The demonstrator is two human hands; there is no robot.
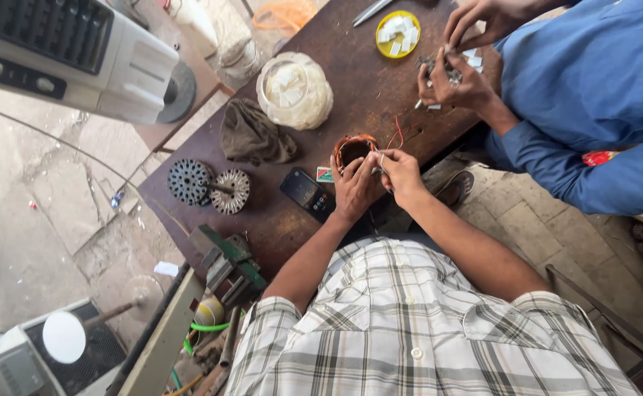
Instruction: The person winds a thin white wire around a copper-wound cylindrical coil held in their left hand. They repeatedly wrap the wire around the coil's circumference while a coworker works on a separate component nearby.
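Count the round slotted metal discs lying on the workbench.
2: a dark disc near the bench's left edge, and a lighter disc right beside it, below the brown cloth. Others may be hidden.

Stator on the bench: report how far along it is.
Done: copper coils sit inside the stator. In hand: the left hand steadies it; the right hand pinches a thin wire at its rim. Left: red wire ends trail loose, and two rotors lie apart.

Dark brown wooden worktable (pixel 351 81). Round orange-copper wound coil (pixel 353 147). Round yellow plastic lid (pixel 397 34) holding white slips. Crumpled olive-brown cloth (pixel 254 135). Grey-white plaid shirt (pixel 409 323). Co-worker's plain blue sleeve (pixel 593 176). Black rectangular phone (pixel 305 192).
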